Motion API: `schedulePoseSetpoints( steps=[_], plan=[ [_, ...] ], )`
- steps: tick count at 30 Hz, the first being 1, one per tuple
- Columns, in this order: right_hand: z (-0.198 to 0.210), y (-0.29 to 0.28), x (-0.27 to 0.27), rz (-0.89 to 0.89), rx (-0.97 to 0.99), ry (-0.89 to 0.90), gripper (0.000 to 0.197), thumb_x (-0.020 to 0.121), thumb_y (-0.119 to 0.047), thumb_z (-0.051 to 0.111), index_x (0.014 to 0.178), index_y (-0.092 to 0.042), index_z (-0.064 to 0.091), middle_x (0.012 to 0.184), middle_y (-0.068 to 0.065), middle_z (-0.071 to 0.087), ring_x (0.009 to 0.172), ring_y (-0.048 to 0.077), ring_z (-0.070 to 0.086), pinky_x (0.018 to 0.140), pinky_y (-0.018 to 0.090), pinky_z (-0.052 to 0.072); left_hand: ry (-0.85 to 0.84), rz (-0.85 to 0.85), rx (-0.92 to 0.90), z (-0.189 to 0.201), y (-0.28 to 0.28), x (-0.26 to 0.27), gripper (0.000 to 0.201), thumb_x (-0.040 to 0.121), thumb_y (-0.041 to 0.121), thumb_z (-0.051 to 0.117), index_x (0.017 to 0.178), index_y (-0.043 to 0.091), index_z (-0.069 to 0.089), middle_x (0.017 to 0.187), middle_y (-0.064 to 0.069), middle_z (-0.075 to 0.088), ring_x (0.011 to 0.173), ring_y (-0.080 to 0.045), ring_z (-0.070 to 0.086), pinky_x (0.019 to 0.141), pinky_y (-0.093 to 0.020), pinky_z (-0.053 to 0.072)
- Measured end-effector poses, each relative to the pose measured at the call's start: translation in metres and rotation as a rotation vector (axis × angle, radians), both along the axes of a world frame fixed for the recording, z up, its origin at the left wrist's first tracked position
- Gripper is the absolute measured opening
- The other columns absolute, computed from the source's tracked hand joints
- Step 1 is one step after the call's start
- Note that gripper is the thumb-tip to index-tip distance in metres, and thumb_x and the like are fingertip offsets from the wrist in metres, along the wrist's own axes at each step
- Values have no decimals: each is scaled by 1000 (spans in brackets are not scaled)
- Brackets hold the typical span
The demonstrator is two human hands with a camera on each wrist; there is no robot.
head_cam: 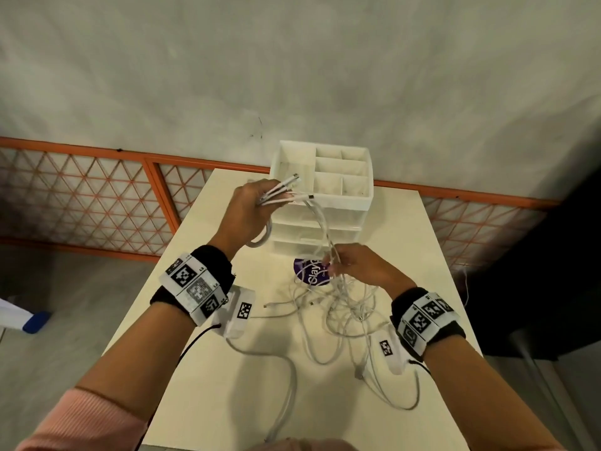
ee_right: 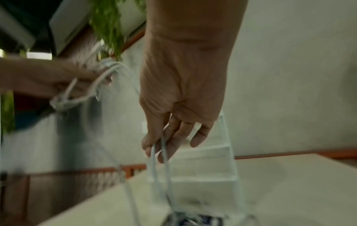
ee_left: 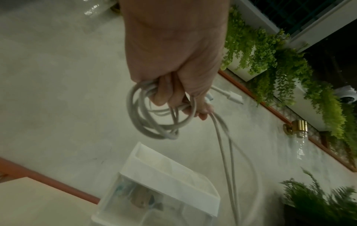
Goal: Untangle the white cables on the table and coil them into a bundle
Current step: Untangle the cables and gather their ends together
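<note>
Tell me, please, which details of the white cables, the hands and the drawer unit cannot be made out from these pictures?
- Cable count: the tangle on the table overlaps itself in the head view.
- Coil turns: the left hand covers part of it in the left wrist view.
- Right hand grip: motion blur smears the strands in the right wrist view.
- Purple label: its text is cut off by cables and fingers.
- Drawer unit contents: hazy in every view.

A white drawer organiser (head_cam: 322, 203) stands at the desk's (head_cam: 208, 402) twelve o'clock edge; a purple round label (head_cam: 309, 271) lies just before it.
</note>
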State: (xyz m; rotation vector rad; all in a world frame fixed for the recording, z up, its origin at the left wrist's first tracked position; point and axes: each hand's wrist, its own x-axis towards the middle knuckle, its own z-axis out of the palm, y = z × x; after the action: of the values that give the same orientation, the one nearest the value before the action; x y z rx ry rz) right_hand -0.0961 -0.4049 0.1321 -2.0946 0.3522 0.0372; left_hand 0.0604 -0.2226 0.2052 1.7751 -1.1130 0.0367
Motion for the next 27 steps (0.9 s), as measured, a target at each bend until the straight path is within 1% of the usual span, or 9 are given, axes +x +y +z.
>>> schedulePoseSetpoints(
  steps=[2,5,8,9,11,15,19,24,27],
  plan=[
    [-6,-10,-8,-4,-127,62,11,87,-3,62,95,-4,68,85,5,65,65,-6,60,71,13,46,-61,31,48,-4,4,6,16,84,26,67,89,11,71,72,9,59,64,1,51,60,-20,37],
    [-2,-17,-10,-21,-194,87,21,86,-2,59,102,-15,66,92,0,62,81,6,59,75,22,42,-41,58,51,-13,3,1,23,83,34,65,90,13,72,77,-1,66,69,-9,55,62,-26,40],
    [12,-5,-3,44,107,-17,61,79,5,66,133,-14,45,125,0,54,114,13,51,90,20,43,-24,57,46,-12,-5,-9,30,81,38,63,91,11,72,80,-8,70,72,-20,61,65,-32,43],
    [20,2,0,56,190,-47,71,77,8,68,139,-12,39,134,0,50,121,11,48,97,21,42,-27,46,54,-9,-9,-12,27,81,36,65,90,12,72,79,-8,70,73,-20,62,66,-31,42],
    [33,14,7,49,295,-110,72,75,6,71,138,-12,41,139,-1,49,125,9,47,105,26,39,-7,45,65,-2,-16,-15,21,82,32,68,91,13,73,77,-4,68,72,-19,59,65,-29,41],
    [36,29,12,83,432,-194,29,80,3,66,105,-12,66,117,2,67,117,17,59,101,29,46,-1,60,29,8,-22,-16,17,83,26,68,92,12,72,77,4,63,72,-11,54,67,-27,41],
    [22,26,8,155,489,-133,2,87,-5,59,89,-5,60,85,0,72,94,19,67,88,20,49,19,100,-60,12,-17,-16,17,84,20,68,95,8,73,72,6,60,61,13,51,59,-6,34],
    [-4,4,-12,72,96,48,29,99,-29,43,78,-15,58,73,2,57,72,12,53,71,14,42,19,294,-143,17,1,12,12,87,21,64,89,10,70,69,6,55,55,6,47,53,-6,32],
    [-21,-11,-26,7,25,27,28,100,-24,40,78,-16,55,70,0,56,73,18,54,73,27,42,-23,416,-80,5,14,29,17,89,23,63,91,7,70,70,-11,61,58,-12,53,53,-16,34]
  ],
)
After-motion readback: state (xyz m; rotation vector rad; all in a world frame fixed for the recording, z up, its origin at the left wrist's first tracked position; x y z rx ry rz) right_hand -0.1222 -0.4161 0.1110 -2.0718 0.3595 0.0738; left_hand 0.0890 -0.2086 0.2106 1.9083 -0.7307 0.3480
